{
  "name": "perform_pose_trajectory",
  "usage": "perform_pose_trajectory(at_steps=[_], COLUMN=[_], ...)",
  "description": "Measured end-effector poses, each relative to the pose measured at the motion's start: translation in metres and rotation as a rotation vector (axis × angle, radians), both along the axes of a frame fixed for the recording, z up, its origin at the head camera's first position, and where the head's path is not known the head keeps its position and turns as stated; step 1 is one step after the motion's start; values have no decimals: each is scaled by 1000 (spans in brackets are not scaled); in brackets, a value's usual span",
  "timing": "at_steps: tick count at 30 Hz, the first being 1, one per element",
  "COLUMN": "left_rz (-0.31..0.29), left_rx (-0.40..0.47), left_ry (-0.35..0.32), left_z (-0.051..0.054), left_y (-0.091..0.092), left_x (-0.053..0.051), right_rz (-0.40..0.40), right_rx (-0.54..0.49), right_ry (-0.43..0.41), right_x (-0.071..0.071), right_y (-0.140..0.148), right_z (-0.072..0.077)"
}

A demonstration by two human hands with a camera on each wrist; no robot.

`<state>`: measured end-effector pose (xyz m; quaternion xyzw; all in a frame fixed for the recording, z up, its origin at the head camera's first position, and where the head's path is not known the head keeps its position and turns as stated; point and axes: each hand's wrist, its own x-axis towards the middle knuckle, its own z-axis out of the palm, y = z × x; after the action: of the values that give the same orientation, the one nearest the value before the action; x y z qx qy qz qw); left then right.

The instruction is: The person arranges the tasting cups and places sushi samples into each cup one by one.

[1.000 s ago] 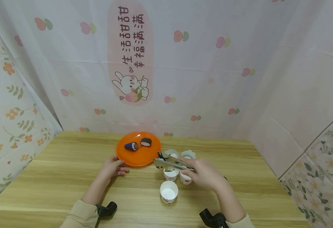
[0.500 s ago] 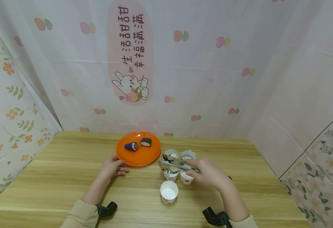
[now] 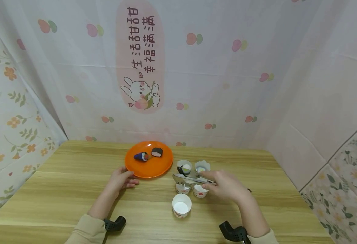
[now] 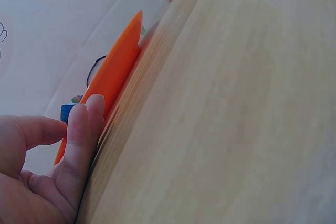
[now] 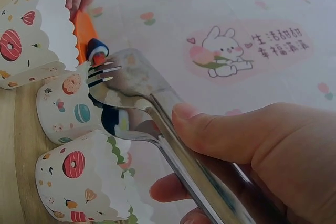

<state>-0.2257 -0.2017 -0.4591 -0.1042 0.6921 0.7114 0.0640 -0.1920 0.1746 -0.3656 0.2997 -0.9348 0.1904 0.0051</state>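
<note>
Pinching metal tongs [image 5: 210, 179], the right hand [image 3: 225, 185] has my eye; between the tong tips, ahead of its fingers, I see a dark piece [image 5: 110, 119], partly hidden, above the paper cups [image 3: 200, 193]. Left of those fingers, nearer the wearer, a lone cup [image 3: 181, 207] stands on the tabletop [image 3: 147, 213]. The left hand's [image 3: 120, 181] fingers grip the orange plate [image 3: 147, 169], two sushi pieces [image 3: 141, 156] beyond them.

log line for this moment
left hand: holds plate | right hand: grips tongs, dark piece between tips, over cups | plate: two sushi pieces
</note>
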Motion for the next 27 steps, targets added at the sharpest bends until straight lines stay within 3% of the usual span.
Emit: perform_pose_trajectory(at_steps=[11, 27], left_rz=[5, 8], left_rx=[12, 9], left_ry=[11, 6], left_z=[-2, -1], left_y=[-1, 0], left_x=[1, 1], right_rz=[-7, -20], right_rx=[35, 28], right_ry=[29, 8], right_x=[0, -1], right_y=[-1, 1], right_z=[-1, -3])
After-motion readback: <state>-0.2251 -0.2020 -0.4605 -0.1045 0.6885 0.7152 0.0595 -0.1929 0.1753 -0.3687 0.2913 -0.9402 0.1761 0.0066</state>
